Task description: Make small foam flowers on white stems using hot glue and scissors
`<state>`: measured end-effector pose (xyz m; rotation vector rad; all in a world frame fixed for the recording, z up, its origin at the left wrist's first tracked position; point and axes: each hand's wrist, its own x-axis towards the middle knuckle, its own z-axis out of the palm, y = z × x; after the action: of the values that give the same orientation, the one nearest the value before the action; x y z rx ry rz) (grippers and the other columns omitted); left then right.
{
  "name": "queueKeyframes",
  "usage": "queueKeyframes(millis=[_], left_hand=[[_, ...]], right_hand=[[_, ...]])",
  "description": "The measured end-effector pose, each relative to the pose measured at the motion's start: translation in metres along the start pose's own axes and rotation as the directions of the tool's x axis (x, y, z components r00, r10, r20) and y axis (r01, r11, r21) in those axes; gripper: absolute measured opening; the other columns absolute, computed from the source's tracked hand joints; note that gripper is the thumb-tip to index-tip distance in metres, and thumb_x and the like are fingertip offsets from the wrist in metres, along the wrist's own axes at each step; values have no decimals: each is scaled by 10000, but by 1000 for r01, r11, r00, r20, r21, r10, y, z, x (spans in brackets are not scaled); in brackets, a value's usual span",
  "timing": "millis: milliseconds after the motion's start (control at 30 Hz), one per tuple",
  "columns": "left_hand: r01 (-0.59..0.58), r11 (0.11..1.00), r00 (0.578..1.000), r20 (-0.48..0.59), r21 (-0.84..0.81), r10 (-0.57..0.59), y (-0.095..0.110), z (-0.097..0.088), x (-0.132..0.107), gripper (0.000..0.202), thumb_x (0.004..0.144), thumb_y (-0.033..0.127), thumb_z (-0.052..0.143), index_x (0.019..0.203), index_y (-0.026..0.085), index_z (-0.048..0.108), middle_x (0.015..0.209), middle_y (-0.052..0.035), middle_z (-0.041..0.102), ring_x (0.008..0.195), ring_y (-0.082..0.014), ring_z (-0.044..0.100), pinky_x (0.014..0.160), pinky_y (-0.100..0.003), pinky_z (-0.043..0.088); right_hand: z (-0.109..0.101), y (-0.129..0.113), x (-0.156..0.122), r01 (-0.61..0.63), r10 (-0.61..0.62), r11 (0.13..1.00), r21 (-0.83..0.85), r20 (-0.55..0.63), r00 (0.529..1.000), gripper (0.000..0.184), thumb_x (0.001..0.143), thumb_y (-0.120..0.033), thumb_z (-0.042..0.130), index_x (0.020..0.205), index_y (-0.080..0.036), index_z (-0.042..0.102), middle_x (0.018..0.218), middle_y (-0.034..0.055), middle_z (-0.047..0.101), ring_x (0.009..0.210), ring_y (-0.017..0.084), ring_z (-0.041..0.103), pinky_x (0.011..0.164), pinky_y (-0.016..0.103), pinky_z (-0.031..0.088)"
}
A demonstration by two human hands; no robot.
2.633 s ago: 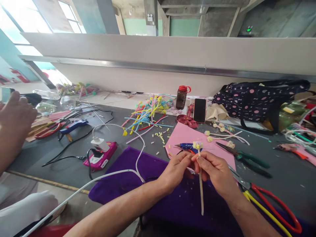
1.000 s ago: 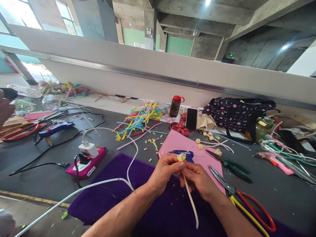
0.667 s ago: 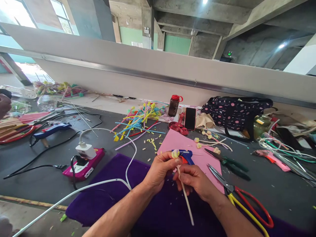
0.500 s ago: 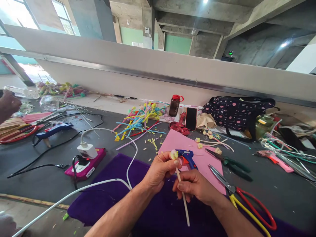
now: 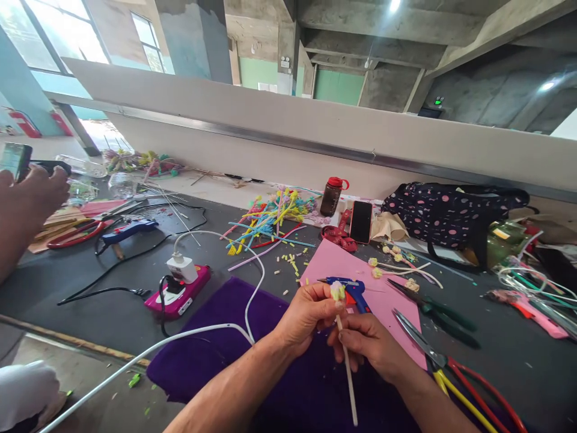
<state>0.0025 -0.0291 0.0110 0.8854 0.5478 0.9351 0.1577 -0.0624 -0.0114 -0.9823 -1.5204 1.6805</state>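
Note:
My left hand (image 5: 306, 316) pinches the top of a thin white stick (image 5: 348, 376), just under its small yellow-white flower head (image 5: 336, 291). Lower down, my right hand (image 5: 367, 349) is closed round the same stick. Both hands hover over a purple cloth (image 5: 252, 355). A blue glue gun (image 5: 349, 287) lies on a pink sheet (image 5: 360, 276) right behind my fingers. The stick's lower end hangs free toward me.
Red and yellow handled scissors (image 5: 455, 373) and green pliers (image 5: 442, 310) lie to the right. A white cable (image 5: 202, 331) runs to a pink power strip (image 5: 178, 294). Coloured sticks (image 5: 270, 219), a bottle (image 5: 331, 195), a phone (image 5: 360, 221) and a dotted bag (image 5: 451, 216) sit behind. Another person's hand (image 5: 31, 198) is at far left.
My right hand has slid down the stick while the left keeps the top pinched. The view has shifted a little, and the other person's hand has come back into sight at left.

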Motion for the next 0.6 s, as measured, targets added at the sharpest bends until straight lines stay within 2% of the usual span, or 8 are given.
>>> queueKeyframes(millis=[100,300,600], left_hand=[[5,1000,1000,-20,24,-4,0,-1,0,258,632,348,728,607,112,628,460,23,466,407,-46,339,400,-185,229],[54,999,994,-98,-10,-54,1,-1,2,254,667,356,710,678,107,663,603,-30,599,407,-29,361,374,-161,222],[44,998,996,-82,-46,-48,4,2,3,259,709,375,673,728,116,667,639,-19,612,390,-16,378,358,-157,221]], right_hand=[[0,-1,0,6,-7,1000,-24,-14,1000,345,799,-460,586,805,-123,659,600,17,628,416,72,508,396,180,330],[0,-1,1,39,-39,999,-21,-5,999,365,776,-492,594,783,-131,647,590,4,613,404,65,473,402,190,301],[-2,-2,3,57,-59,997,-47,-38,998,356,791,-486,574,754,-135,618,606,0,609,406,64,472,400,195,275]])
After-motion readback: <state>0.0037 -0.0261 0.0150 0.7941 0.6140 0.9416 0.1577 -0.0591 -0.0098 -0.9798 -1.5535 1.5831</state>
